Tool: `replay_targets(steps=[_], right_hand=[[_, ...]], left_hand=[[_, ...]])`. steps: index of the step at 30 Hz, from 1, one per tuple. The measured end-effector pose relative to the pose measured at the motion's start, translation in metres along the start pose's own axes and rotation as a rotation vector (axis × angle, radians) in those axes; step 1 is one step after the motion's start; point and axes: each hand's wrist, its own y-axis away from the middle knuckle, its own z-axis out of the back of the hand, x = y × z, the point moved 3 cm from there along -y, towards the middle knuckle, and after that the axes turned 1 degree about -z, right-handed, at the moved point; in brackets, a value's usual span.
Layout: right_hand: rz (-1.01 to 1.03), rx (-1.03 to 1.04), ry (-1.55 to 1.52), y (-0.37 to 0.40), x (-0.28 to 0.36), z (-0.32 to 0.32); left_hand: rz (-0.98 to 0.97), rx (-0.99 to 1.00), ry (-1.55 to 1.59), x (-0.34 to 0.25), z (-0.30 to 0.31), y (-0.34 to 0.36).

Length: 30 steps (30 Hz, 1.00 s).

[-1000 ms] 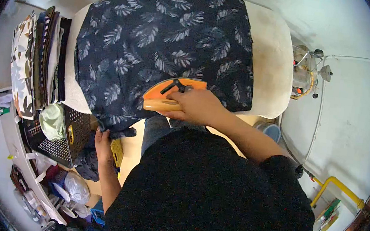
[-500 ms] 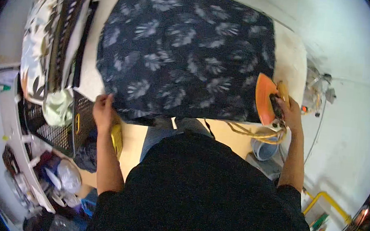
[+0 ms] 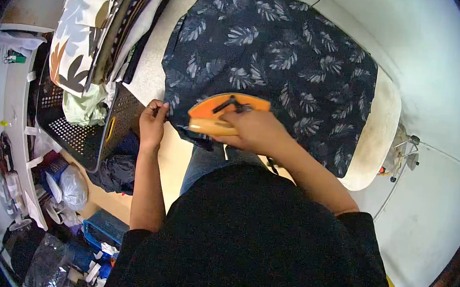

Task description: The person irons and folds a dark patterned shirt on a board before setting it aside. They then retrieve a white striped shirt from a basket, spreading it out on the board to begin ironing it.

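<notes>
A dark cloth with pale leaf prints [image 3: 299,67] lies spread over a light padded board [image 3: 381,120]. My right hand [image 3: 256,129] is wrapped round the handle of an orange iron [image 3: 206,106], which rests over the lower left part of the cloth. Its tip points left, toward my left hand. At the cloth's lower left edge, my left hand [image 3: 155,120] pinches the fabric between thumb and fingers.
Folded patterned fabrics [image 3: 88,28] are stacked at the board's left end. Below them is a black perforated basket [image 3: 76,141] with pale green cloth [image 3: 83,107]. A shelf edge [image 3: 19,93] runs down the far left. A blue crate [image 3: 103,228] sits at lower left.
The iron has moved in my right hand from the cloth's right side to its lower left, and has turned. My left hand still holds the edge. The view has shifted and rotated.
</notes>
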Motion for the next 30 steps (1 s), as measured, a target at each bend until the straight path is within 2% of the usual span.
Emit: replay_targets(steps=[2, 3, 6, 9, 11, 13, 14, 15, 16, 17, 18, 19, 22, 24, 25, 26, 28, 30], right_hand=[[0.182, -0.123, 0.039, -0.018, 0.012, -0.006], [0.177, -0.125, 0.045, -0.021, 0.013, -0.003], [-0.071, -0.236, -0.023, -0.026, 0.000, 0.017], [-0.193, -0.431, -0.090, -0.008, -0.045, 0.039], [-0.319, -0.349, -0.159, 0.009, -0.069, 0.044], [-0.306, -0.358, -0.131, 0.031, -0.081, 0.041], [-0.292, -0.366, -0.110, 0.037, -0.080, 0.038], [-0.289, -0.368, -0.104, 0.039, -0.074, 0.035], [-0.294, -0.322, -0.114, 0.042, -0.069, 0.029], [-0.301, -0.277, -0.127, 0.043, -0.064, 0.024], [-0.323, -0.262, -0.132, 0.039, -0.055, 0.019], [-0.325, -0.264, -0.132, 0.032, -0.045, 0.017], [-0.273, -0.187, -0.108, 0.010, -0.013, 0.018], [-0.219, -0.162, -0.091, -0.002, 0.000, 0.020], [-0.225, -0.168, -0.095, -0.004, -0.001, 0.020], [-0.248, -0.175, -0.097, -0.007, -0.004, 0.020], [-0.274, -0.193, -0.094, -0.012, -0.007, 0.025], [-0.269, -0.318, -0.150, -0.016, -0.012, 0.041]], left_hand=[[0.002, -0.003, -0.051, -0.004, -0.001, 0.000], [0.012, -0.004, -0.105, -0.004, -0.001, 0.000], [-0.022, 0.013, -0.097, 0.006, 0.003, -0.005], [-0.034, 0.022, -0.142, -0.003, 0.006, -0.006], [0.011, 0.039, -0.268, -0.010, 0.012, -0.014], [-0.137, -0.031, -0.386, -0.027, 0.016, -0.038], [-0.232, -0.095, -0.349, -0.018, 0.017, -0.060], [-0.217, -0.074, -0.372, -0.038, 0.012, -0.074], [-0.255, -0.025, -0.252, -0.042, 0.005, -0.094], [-0.145, -0.009, -0.112, -0.048, -0.006, -0.109], [-0.224, -0.018, -0.187, -0.049, -0.013, -0.129], [-0.225, -0.015, -0.186, -0.055, -0.020, -0.141], [-0.066, 0.116, -0.151, -0.080, -0.038, -0.158], [-0.031, 0.086, -0.039, -0.070, -0.032, -0.167], [0.005, 0.050, 0.073, -0.062, -0.028, -0.172], [-0.078, 0.018, 0.155, -0.054, -0.027, -0.174], [-0.104, 0.027, 0.157, -0.047, -0.028, -0.175], [-0.100, 0.068, 0.202, -0.044, -0.026, -0.177]])
